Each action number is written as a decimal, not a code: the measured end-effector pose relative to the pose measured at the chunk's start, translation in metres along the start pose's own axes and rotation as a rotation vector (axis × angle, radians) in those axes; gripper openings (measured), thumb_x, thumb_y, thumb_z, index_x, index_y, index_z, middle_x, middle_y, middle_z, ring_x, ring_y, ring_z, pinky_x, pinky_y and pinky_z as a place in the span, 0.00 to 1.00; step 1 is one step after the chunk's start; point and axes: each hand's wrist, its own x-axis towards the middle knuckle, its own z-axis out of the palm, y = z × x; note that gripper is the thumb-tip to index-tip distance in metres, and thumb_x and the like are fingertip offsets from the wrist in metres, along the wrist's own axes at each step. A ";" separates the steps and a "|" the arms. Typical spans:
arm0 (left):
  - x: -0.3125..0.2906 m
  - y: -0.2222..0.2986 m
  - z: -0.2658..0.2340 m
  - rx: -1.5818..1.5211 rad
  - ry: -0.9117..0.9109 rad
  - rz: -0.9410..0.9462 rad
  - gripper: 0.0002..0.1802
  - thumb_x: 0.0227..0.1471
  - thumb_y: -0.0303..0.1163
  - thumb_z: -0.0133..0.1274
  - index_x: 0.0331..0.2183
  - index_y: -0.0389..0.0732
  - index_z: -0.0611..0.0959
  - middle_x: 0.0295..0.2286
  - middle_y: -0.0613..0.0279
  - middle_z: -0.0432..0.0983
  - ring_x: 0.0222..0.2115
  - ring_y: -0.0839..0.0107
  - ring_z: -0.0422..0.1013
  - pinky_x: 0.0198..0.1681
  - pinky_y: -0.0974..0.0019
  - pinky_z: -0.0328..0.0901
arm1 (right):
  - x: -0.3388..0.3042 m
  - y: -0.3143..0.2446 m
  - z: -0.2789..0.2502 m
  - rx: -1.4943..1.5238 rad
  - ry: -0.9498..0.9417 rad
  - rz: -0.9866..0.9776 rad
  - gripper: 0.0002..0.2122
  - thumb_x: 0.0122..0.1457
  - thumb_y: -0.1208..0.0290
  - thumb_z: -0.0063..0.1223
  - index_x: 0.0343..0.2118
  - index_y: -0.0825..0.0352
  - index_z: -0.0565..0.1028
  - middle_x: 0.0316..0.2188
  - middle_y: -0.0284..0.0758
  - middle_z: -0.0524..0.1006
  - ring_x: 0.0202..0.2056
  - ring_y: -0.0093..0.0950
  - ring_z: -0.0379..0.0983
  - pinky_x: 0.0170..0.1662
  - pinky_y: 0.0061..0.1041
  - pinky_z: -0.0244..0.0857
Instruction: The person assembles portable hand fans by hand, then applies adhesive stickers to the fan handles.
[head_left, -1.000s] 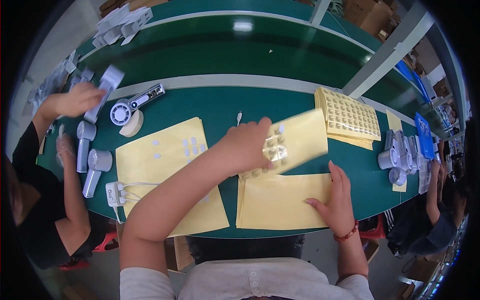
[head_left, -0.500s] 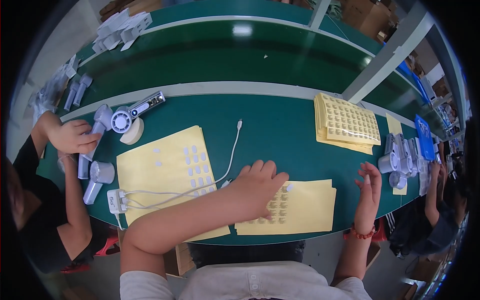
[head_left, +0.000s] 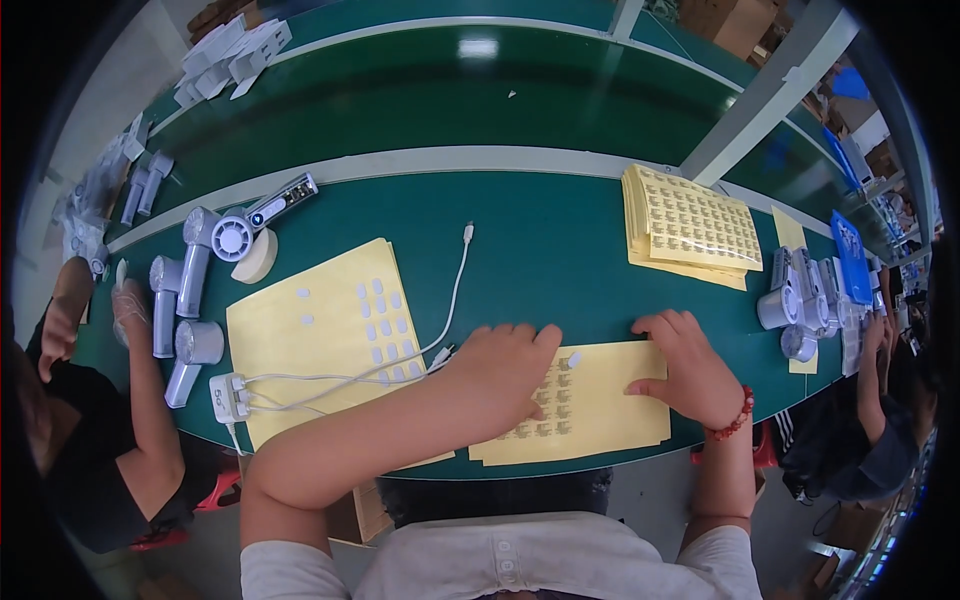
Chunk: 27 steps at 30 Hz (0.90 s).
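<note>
A yellow label sheet (head_left: 610, 420), with small printed labels in columns on its left part, lies in front of me on the green table. My left hand (head_left: 505, 375) rests over its left end, fingers bent toward the far edge and thumb apart on the printed labels. Beside the left fingertips, a small white oval piece (head_left: 574, 360) sits on the sheet. At the right end, my right hand (head_left: 695, 370) is open, its thumb on the sheet and its fingers spread at the far corner. A larger yellow sheet (head_left: 280, 345) to the left carries several white oval pieces (head_left: 380, 325).
White cables (head_left: 460, 290) run from a white charger block (head_left: 229, 398) across the larger sheet. Handheld fans (head_left: 195, 265) and a white roll (head_left: 256, 257) stand left. A label stack (head_left: 695, 225) lies far right, near more fans (head_left: 780, 300). Co-workers sit at both sides.
My right hand has come down and left from the air onto the sheet's right end. My left hand stays on the sheet. The left co-worker's hand has drawn back from the fans.
</note>
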 end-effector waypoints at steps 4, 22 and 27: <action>-0.012 0.003 0.008 0.006 0.135 0.059 0.34 0.32 0.35 0.64 0.41 0.37 0.66 0.38 0.51 0.63 0.41 0.54 0.62 0.43 0.57 0.59 | -0.003 -0.001 -0.005 -0.028 -0.096 0.072 0.23 0.34 0.69 0.65 0.35 0.66 0.67 0.34 0.37 0.66 0.38 0.37 0.61 0.44 0.31 0.56; -0.028 0.001 -0.033 -0.338 0.509 0.343 0.10 0.39 0.26 0.59 0.28 0.40 0.77 0.29 0.61 0.69 0.29 0.66 0.67 0.31 0.68 0.63 | -0.050 0.010 -0.017 0.574 0.410 -0.043 0.08 0.44 0.87 0.52 0.25 0.68 0.69 0.26 0.34 0.72 0.29 0.25 0.69 0.35 0.20 0.63; -0.010 -0.016 -0.014 -0.730 0.542 0.209 0.16 0.44 0.21 0.53 0.39 0.38 0.71 0.35 0.62 0.71 0.40 0.74 0.68 0.47 0.70 0.61 | -0.051 0.025 0.014 0.899 0.524 0.091 0.13 0.45 0.87 0.50 0.35 0.68 0.66 0.34 0.33 0.70 0.34 0.22 0.67 0.39 0.19 0.62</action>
